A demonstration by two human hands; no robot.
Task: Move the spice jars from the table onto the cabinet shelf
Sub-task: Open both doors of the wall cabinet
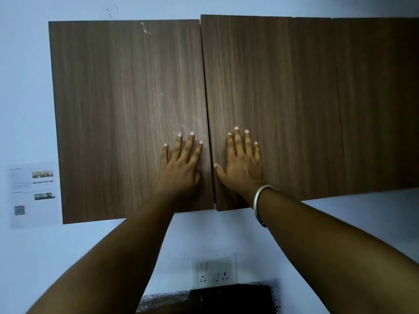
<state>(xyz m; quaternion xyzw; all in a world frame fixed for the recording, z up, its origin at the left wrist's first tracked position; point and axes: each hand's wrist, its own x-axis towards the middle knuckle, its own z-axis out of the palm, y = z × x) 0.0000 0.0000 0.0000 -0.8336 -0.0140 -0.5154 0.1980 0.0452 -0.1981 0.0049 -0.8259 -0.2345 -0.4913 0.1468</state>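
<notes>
A brown wood-grain wall cabinet fills the upper view, both doors closed. My left hand (181,164) lies flat, fingers spread, on the left door (127,114) close to the centre seam. My right hand (243,162), a silver bangle on its wrist, is pressed flat on the right door (294,105) just across the seam. The right door stands slightly proud of the left one. Neither hand holds anything. No spice jars and no shelf are in view; the cabinet's inside is hidden behind the doors.
The cabinet hangs on a pale blue wall. A printed paper sheet (34,193) is stuck to the wall at the left. A white socket plate (215,273) sits below the cabinet, and a dark object (229,300) lies at the bottom edge.
</notes>
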